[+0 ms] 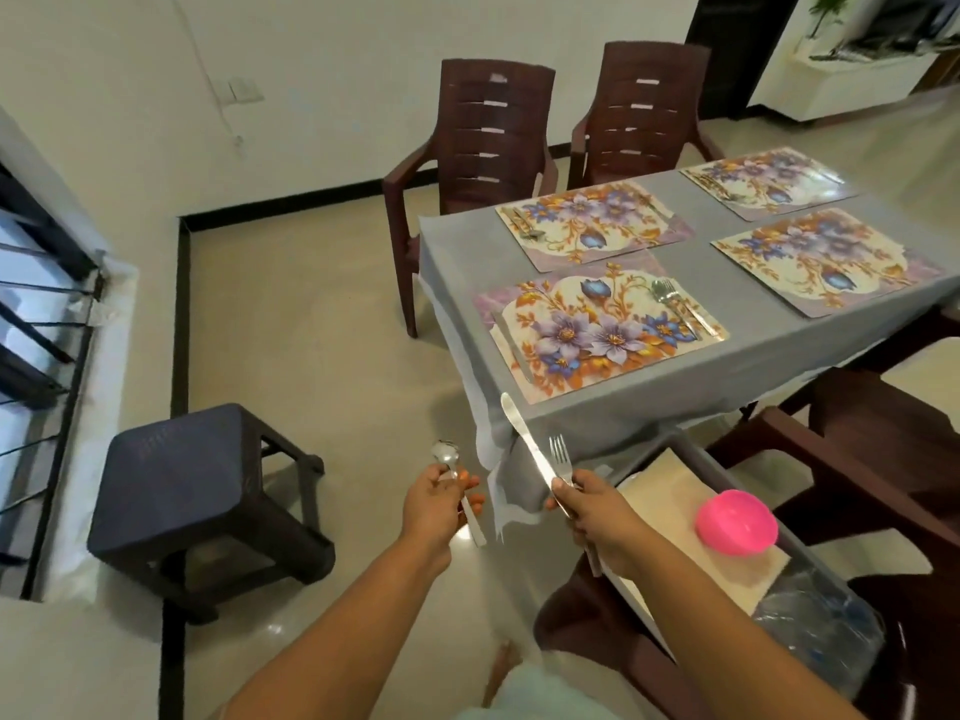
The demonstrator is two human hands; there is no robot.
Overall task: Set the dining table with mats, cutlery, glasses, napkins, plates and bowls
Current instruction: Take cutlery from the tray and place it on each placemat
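Cutlery step under way: your left hand (435, 504) grips a steel spoon (453, 472), your right hand (592, 509) a table knife (525, 441) and fork (561, 457); carry them forward-right to the bare floral mat (826, 262) on the grey-clothed desk (691, 262).

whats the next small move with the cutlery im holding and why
Probably carry it to the near right mat and lay it out. The left hand holds a spoon, the right hand a knife and fork, and that mat seems bare while the others already show cutlery.
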